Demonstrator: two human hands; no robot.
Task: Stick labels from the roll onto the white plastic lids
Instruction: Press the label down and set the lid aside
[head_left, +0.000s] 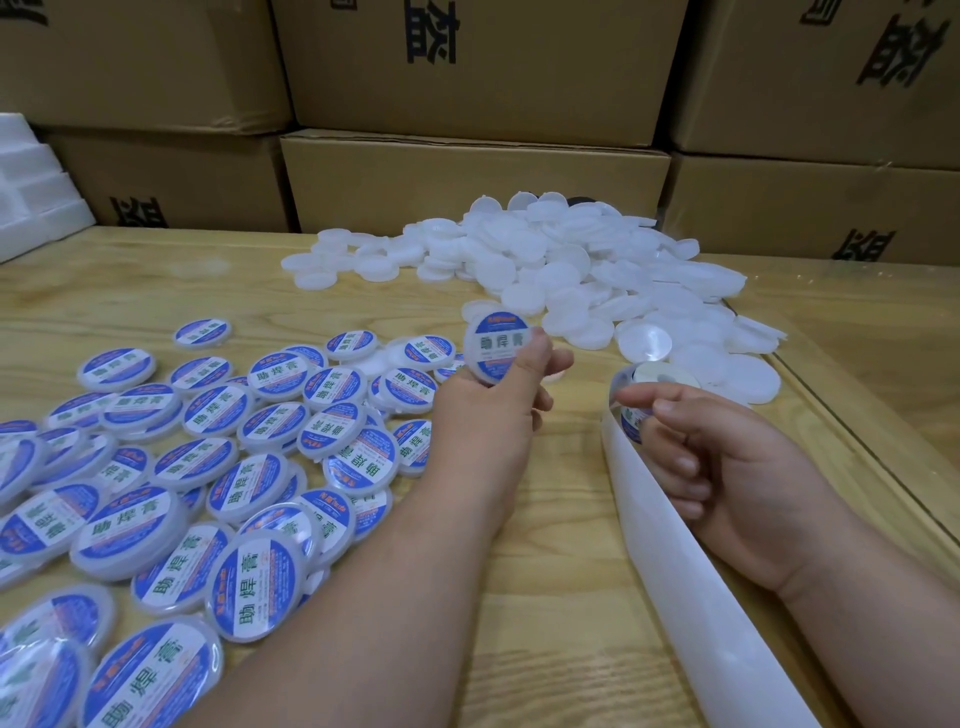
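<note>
**Right — label on, lid still in hand, next label being picked**

Quickly: I had the left hand up over the worktop, holding a labelled lid face toward the camera. The thumb lay across the lid's right edge and the other fingers curled behind it, so a closed grip on the lid, not a loose one. The label on it looked centred and flat, though I couldn't tell if the edges were fully pressed.

The right hand sat near the end of the label roll, the backing strip trailing toward the camera. Index and thumb were pinched together on what looked like a blue label at the roll's edge; the remaining fingers were curled in loosely. Whether the label was already free of the backing I couldn't tell.

My judgement on doing this step well: run the thumb over the label rim to rim so no bubble stays, then drop the lid onto the finished pile at left, face up. Peel the next label by its edge only, keeping the adhesive off the fingertips, and bring it square to a fresh lid before touching down, since a crooked stick is hard to undo.

The blank lids lay heaped at the far right of the worktop, in front of the cardboard boxes, well apart from the labelled ones.
</note>
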